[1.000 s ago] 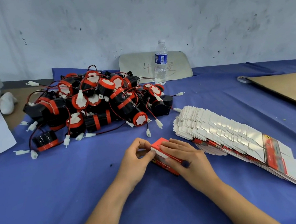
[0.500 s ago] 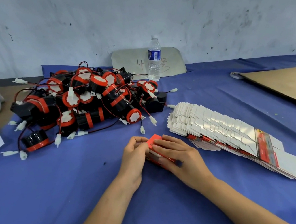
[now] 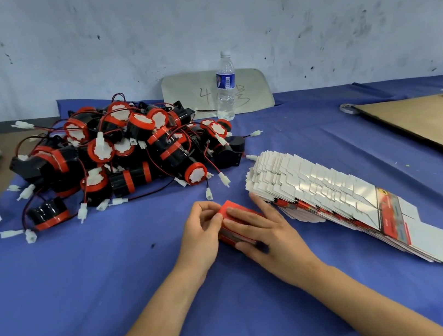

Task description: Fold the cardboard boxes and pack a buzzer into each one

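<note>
Since the earlier frame the right hand [image 3: 271, 238] is lying flatter, its straight fingers [image 3: 245, 213] pressing on top of the red box [image 3: 230, 209] at centre frame. The left hand [image 3: 200, 237] is pinching the box's left end with curled fingers. The stack of flat boxes [image 3: 328, 198] is edging just beside the right forefinger. The pile of buzzers [image 3: 132, 155] is sitting apart at upper left, and bare blue surface [image 3: 89, 288] is lying open at lower left.

red box [image 3: 235, 211], black-and-red buzzers [image 3: 126, 156], blue cloth [image 3: 86, 274].
</note>
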`<state>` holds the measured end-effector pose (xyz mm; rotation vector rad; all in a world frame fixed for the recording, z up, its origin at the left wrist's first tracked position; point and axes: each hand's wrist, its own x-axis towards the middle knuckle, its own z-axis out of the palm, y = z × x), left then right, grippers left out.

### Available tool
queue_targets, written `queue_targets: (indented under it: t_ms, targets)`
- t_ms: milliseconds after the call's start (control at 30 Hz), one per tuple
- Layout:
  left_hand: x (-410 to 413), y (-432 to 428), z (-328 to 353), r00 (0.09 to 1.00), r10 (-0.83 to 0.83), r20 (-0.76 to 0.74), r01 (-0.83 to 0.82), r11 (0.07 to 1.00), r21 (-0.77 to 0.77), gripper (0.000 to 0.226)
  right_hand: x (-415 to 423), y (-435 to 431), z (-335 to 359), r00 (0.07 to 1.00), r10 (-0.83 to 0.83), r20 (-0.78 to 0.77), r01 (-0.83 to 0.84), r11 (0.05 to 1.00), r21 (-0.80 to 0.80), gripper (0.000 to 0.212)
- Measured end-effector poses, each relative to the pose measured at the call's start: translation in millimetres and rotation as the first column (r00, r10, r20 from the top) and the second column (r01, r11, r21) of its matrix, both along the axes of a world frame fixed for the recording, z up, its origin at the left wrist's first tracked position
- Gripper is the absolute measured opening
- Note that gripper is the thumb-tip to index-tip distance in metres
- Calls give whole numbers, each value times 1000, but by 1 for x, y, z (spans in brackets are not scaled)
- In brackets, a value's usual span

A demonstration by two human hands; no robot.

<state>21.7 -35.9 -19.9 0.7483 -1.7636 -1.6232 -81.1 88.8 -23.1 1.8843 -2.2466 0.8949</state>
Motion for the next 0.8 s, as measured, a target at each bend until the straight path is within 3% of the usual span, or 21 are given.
queue_targets:
  t_ms: [67,167,233,300,367,433,533,600,667,733,800]
  targets:
    - [0,3,-2,1000,14,-1,-14,995,-103,26,0,4,-2,1000,-19,20,17,996,86,55]
    - [3,6,-5,999,11,-37,-15,993,-115,33,6,9,-5,998,-36,-42,41,993,112,57]
    - [5,5,-5,996,-2,-91,-1,999,-37,31,11,12,1,999,-53,-11,53,999,-13,51]
    - [5,4,-4,988,6,-154,4,998,62,26,16,20,8,980,-96,175,141,955,-262,41]
    - [5,4,-4,982,0,-189,19,995,101,26,23,34,14,858,-115,500,370,814,-448,35]
    - [5,5,-5,980,-26,-199,45,995,92,27,32,56,17,673,-43,739,610,597,-521,32]
    - [5,3,-7,980,-58,-192,66,997,36,29,34,101,17,534,30,845,825,202,-528,28]
    - [4,3,-9,981,-95,-168,95,995,-9,30,29,137,18,468,8,884,882,-70,-467,26]
    - [6,-1,-11,979,-118,-164,113,993,-43,31,20,168,16,397,-11,918,881,-274,-384,28]
    - [5,-1,-12,977,-145,-155,136,989,-65,32,10,197,15,264,-71,962,883,-385,-270,42]
    - [4,-2,-14,977,-149,-154,139,988,-72,33,1,214,19,70,-203,977,920,-366,-142,54]
